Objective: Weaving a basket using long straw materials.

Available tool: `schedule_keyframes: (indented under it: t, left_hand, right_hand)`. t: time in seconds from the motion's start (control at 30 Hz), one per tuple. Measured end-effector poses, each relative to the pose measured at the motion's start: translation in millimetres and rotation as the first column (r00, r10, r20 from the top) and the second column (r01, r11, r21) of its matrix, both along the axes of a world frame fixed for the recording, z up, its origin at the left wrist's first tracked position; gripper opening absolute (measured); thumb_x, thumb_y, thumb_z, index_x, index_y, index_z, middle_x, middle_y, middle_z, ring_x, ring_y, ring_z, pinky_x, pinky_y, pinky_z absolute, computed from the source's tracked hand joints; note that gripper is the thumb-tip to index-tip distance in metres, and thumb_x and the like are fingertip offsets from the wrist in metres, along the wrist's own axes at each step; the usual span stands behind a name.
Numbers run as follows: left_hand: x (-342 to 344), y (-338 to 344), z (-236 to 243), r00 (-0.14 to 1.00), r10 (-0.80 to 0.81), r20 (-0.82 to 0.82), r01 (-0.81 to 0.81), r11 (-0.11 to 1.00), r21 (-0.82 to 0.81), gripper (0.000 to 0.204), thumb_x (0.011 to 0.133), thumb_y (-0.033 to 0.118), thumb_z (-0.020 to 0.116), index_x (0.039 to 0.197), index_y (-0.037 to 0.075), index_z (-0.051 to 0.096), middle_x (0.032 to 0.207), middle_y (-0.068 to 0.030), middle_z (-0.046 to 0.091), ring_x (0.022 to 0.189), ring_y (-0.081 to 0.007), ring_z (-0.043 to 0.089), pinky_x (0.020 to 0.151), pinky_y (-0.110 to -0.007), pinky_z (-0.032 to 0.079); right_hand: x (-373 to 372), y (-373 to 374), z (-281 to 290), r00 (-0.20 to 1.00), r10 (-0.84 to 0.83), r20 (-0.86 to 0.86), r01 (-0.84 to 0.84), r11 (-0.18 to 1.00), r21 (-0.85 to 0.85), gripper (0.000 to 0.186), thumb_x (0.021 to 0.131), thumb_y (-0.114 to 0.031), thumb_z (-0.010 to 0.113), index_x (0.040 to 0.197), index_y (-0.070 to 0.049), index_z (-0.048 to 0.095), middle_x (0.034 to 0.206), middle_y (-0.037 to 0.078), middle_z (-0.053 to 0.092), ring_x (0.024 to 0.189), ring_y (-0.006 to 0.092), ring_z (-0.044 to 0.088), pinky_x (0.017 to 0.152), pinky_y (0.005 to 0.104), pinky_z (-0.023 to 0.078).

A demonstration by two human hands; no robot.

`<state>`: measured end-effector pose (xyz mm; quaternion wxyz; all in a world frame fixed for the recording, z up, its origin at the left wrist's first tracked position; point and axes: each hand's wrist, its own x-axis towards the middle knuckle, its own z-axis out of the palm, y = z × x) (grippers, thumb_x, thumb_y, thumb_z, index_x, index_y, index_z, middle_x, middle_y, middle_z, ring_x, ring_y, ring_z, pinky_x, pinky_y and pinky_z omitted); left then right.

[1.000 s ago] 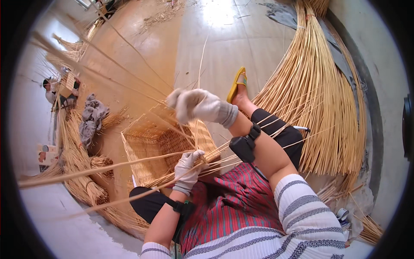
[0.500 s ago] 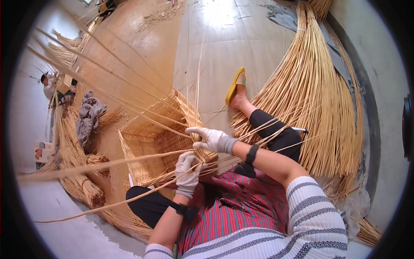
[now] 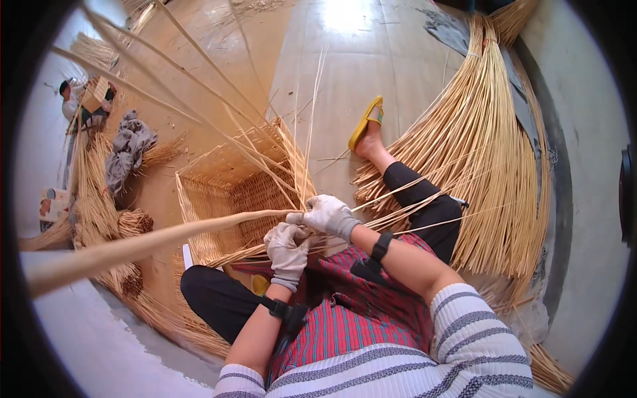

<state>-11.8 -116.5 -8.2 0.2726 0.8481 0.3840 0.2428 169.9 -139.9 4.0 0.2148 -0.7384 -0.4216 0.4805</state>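
Between my knees rests a rectangular wicker basket [image 3: 269, 205], tilted with its opening toward the left. Both gloved hands work at its near right corner. My right hand [image 3: 328, 215] pinches a long, pale wicker rod [image 3: 166, 242] where it meets the rim; the rod stretches left, close to the camera. Just below and to the left, my left hand [image 3: 286, 252] is curled closed against the rim, and its fingers hide what they grip. Several more rods [image 3: 252, 154] fan up and left from the corner. Other loose ends pass right, beneath my right wrist.
A large tied bundle of rods [image 3: 478, 166] spreads over the floor at right. More bundles [image 3: 99, 212] and a grey cloth [image 3: 129, 146] lie at left. Another person [image 3: 79, 103] sits at far left. My foot in a yellow slipper [image 3: 367, 126] extends ahead.
My right hand has moved slightly down and right, its fingers now closer together. My left hand has curled tighter. The rods on the left have swung upward, and the lower one no longer shows.
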Motion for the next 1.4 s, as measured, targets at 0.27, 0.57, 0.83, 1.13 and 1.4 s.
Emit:
schedule_keyframes:
  t: [0.27,0.57,0.83,1.13,1.4]
  left_hand:
    - [-0.3,42.1,-7.7,0.921,0.253,0.297,0.047,0.683,-0.729,0.033,0.104,0.034,0.061,0.102,0.001,0.065,0.087,-0.0101,0.071,0.082,-0.0150,0.067,0.073,-0.034,0.054]
    - [9.1,68.6,-68.1,0.998,0.058,-0.013,-0.057,0.879,-0.474,0.026,0.105,0.029,0.057,0.106,0.004,0.056,0.083,-0.0110,0.068,0.074,-0.0269,0.068,0.066,-0.041,0.054]
    - [2.5,6.5,10.7,0.984,-0.026,-0.176,-0.013,0.977,-0.215,0.024,0.105,0.029,0.054,0.111,0.005,0.051,0.085,-0.0240,0.065,0.076,-0.0445,0.066,0.065,-0.049,0.053]
    - [4.0,19.8,-1.5,0.998,-0.050,0.038,0.062,0.671,-0.739,0.027,0.099,0.018,0.068,0.114,0.005,0.050,0.083,-0.0061,0.063,0.070,-0.0100,0.058,0.059,-0.029,0.050]
    - [5.4,13.1,0.8,0.995,0.040,0.090,0.045,0.624,-0.780,0.024,0.102,0.013,0.062,0.124,0.008,0.054,0.090,-0.0044,0.066,0.071,-0.0063,0.058,0.057,-0.024,0.050]
  right_hand:
    - [-13.4,1.4,-37.3,0.995,-0.090,0.045,0.085,0.991,0.103,0.073,0.079,-0.074,0.065,0.099,-0.004,0.074,0.086,0.021,0.073,0.088,0.0363,0.072,0.081,0.0436,0.055]
    - [41.6,19.4,5.6,0.813,0.531,0.240,-0.574,0.800,0.174,0.055,0.091,-0.051,0.065,0.121,-0.004,0.066,0.108,0.021,0.072,0.105,0.0365,0.069,0.090,0.0427,0.054]
    - [11.6,49.9,109.7,0.796,0.234,-0.559,0.148,0.820,0.553,0.032,0.093,-0.006,0.068,0.125,-0.005,0.067,0.096,0.011,0.076,0.095,0.0232,0.074,0.086,0.0323,0.057]
    - [78.7,5.7,-62.9,0.783,-0.434,-0.445,0.620,0.594,0.512,0.016,0.089,0.000,0.076,0.099,-0.007,0.065,0.099,0.007,0.075,0.092,0.0141,0.070,0.082,0.0297,0.058]
    - [85.1,33.2,-20.0,0.734,0.060,0.676,-0.340,0.895,0.290,0.046,0.101,-0.052,0.050,0.116,-0.014,0.071,0.099,0.008,0.074,0.103,0.0326,0.064,0.092,0.0449,0.049]
